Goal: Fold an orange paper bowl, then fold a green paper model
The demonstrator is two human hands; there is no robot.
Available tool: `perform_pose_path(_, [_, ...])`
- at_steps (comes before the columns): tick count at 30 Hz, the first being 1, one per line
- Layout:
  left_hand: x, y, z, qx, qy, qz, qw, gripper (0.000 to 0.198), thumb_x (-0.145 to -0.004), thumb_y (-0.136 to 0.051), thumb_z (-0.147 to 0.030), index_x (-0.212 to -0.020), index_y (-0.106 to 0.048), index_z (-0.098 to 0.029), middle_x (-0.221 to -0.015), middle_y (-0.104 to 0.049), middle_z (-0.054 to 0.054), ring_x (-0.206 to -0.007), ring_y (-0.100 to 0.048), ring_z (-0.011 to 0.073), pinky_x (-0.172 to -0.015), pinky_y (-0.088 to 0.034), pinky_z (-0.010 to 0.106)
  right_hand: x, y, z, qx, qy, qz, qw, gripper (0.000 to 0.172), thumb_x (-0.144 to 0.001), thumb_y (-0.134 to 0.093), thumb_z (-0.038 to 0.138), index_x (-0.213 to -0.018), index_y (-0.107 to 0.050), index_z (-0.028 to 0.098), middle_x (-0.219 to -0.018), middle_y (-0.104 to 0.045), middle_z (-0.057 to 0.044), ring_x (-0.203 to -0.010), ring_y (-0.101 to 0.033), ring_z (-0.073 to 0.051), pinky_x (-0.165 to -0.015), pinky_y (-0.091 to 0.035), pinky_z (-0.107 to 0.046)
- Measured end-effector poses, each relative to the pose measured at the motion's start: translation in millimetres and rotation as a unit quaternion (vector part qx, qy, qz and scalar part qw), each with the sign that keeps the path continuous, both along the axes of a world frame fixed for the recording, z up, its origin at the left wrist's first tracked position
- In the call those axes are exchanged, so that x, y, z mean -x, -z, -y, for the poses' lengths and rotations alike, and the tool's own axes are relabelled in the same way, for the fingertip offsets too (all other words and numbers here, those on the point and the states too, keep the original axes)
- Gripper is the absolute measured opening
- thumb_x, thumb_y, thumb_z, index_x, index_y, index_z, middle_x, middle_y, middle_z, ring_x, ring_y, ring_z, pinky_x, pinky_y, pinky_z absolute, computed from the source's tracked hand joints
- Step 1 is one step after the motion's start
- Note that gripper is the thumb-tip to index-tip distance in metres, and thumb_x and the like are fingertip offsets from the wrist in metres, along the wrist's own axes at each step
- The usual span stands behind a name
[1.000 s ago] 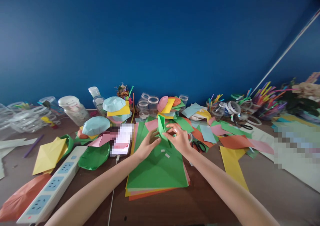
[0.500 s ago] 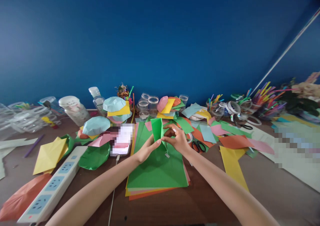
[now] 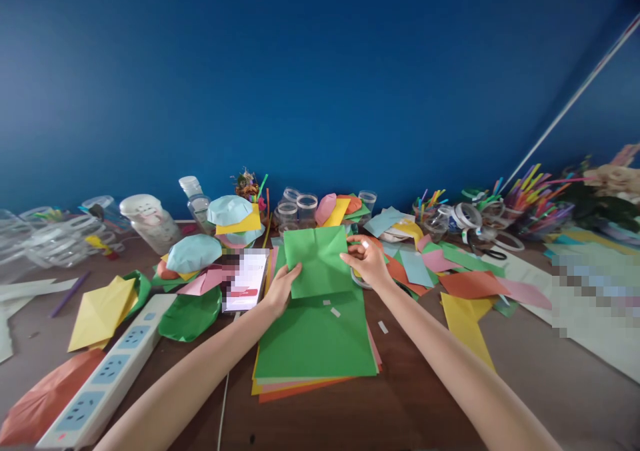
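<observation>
A square of green paper (image 3: 320,261) with a crease across it is held up, its flat face toward me. My left hand (image 3: 281,291) grips its lower left edge between thumb and fingers. At the upper right edge, my right hand (image 3: 367,261) pinches the same sheet. Beneath lies a stack of coloured sheets (image 3: 315,344) with green on top. Small white paper bits (image 3: 335,312) rest on that stack, and another white scrap (image 3: 383,327) is on the table to its right.
A phone (image 3: 247,281) on a cable lies left of the stack, near a white power strip (image 3: 117,364). Folded and cut coloured papers (image 3: 470,283) cover both sides. Clear jars (image 3: 306,208) and pen holders (image 3: 433,204) stand along the blue wall.
The green paper, narrow and folded between my hands before, is now spread out as a flat square. My hands have moved apart. Another white scrap shows at the right.
</observation>
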State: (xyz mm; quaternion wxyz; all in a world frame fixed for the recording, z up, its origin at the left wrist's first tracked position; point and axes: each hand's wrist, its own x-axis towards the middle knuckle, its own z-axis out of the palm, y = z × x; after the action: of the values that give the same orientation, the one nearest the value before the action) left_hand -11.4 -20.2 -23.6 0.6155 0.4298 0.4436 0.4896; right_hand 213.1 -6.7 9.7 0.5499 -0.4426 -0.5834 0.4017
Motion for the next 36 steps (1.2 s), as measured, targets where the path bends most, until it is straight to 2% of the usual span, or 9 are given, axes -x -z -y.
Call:
perform_pose_path(3, [-1.8,-5.4,2.4,0.049,0.012,0.035,0.998,0.039,-0.069,-0.069,-0.042,-0.096,-0.058,-0.016,-0.084,-0.068,0.006,-0.081,-0.064,0.02,-0.074,-0.048,0.03,-7.9,0.3,-5.7,0.009,0.003,-0.028,1.0,0.042,-0.061,-0.072,0.033,-0.095,-0.051,0.021,-0.068,-0.063,0.002,-0.059,-0.062,-0.014,-0.057,-0.05,-0.026])
perform_pose_path(11, [-6.0,-11.4,6.0,0.048,0.063,0.137,0.987,0.031,-0.07,-0.071,-0.028,-0.094,-0.056,-0.017,-0.092,-0.067,0.003,-0.086,-0.063,0.0185,-0.082,-0.048,0.032,-15.4,-3.4,-6.9,-0.004,-0.001,-0.044,0.999,0.04,-0.059,-0.075,0.031,-0.092,-0.054,0.021,-0.074,-0.064,0.001,-0.064,-0.062,-0.014,-0.06,-0.05,-0.026])
perform_pose_path(15, [-6.0,-11.5,7.1,0.031,0.079,0.146,0.986,0.029,-0.071,-0.07,-0.028,-0.094,-0.057,-0.016,-0.091,-0.067,0.004,-0.086,-0.063,0.0185,-0.082,-0.046,0.031,-14.8,-4.2,-5.4,0.013,-0.055,-0.064,0.996,0.046,-0.058,-0.076,0.03,-0.096,-0.051,0.022,-0.08,-0.066,0.0,-0.069,-0.064,-0.016,-0.064,-0.051,-0.028])
perform_pose_path(20, [-4.7,-8.8,7.5,0.035,0.081,0.134,0.987,0.024,-0.07,-0.069,-0.026,-0.09,-0.057,-0.018,-0.084,-0.066,0.001,-0.082,-0.062,0.0181,-0.075,-0.046,0.03,-13.3,-2.9,-3.7,0.032,-0.109,-0.05,0.992,0.046,-0.06,-0.076,0.033,-0.097,-0.052,0.021,-0.08,-0.068,-0.002,-0.068,-0.064,-0.019,-0.063,-0.051,-0.031])
perform_pose_path(23, [-2.3,-13.0,8.1,-0.003,0.133,0.119,0.984,0.021,-0.071,-0.061,-0.024,-0.091,-0.061,-0.017,-0.085,-0.066,0.003,-0.084,-0.061,0.022,-0.076,-0.044,0.032,-16.6,-0.8,-6.1,0.011,-0.113,-0.068,0.991,0.045,-0.061,-0.074,0.042,-0.095,-0.054,0.02,-0.078,-0.068,-0.004,-0.065,-0.063,-0.019,-0.058,-0.049,-0.029])
perform_pose_path(27, [-0.3,-28.9,10.5,-0.115,0.238,0.119,0.957,0.024,-0.067,-0.05,-0.019,-0.085,-0.066,-0.014,-0.115,-0.059,0.008,-0.114,-0.045,0.0294,-0.096,-0.031,0.037,-20.2,-0.7,-6.7,0.014,-0.139,-0.103,0.985,0.036,-0.069,-0.066,0.047,-0.091,-0.056,0.02,-0.073,-0.067,-0.005,-0.059,-0.061,-0.017,-0.051,-0.046,-0.026])
perform_pose_path(29, [-1.3,-34.8,11.9,-0.114,0.277,0.134,0.945,0.027,-0.069,-0.047,-0.021,-0.088,-0.065,-0.014,-0.123,-0.054,0.009,-0.119,-0.04,0.0298,-0.1,-0.026,0.039,-18.6,-4.2,-3.1,0.024,-0.17,-0.101,0.98,0.034,-0.069,-0.067,0.044,-0.09,-0.057,0.019,-0.072,-0.067,-0.004,-0.056,-0.06,-0.016,-0.049,-0.046,-0.025])
perform_pose_path(33, [-6.9,-34.4,16.8,-0.051,0.274,0.069,0.958,0.035,-0.083,-0.041,-0.037,-0.105,-0.059,-0.018,-0.125,-0.051,0.007,-0.098,-0.053,0.0231,-0.091,-0.033,0.036,-7.6,-17.6,10.7,0.058,-0.226,-0.063,0.97,0.031,-0.067,-0.07,0.037,-0.088,-0.059,0.018,-0.073,-0.067,-0.005,-0.055,-0.06,-0.015,-0.049,-0.047,-0.025])
perform_pose_path(36, [-11.4,-31.7,23.2,-0.033,0.265,-0.022,0.963,0.041,-0.084,-0.044,-0.047,-0.111,-0.056,-0.019,-0.116,-0.055,0.005,-0.088,-0.054,0.0192,-0.08,-0.039,0.031,1.9,-26.3,19.7,0.055,-0.211,-0.051,0.975,0.027,-0.07,-0.068,0.036,-0.088,-0.059,0.018,-0.073,-0.067,-0.004,-0.057,-0.061,-0.015,-0.049,-0.047,-0.023])
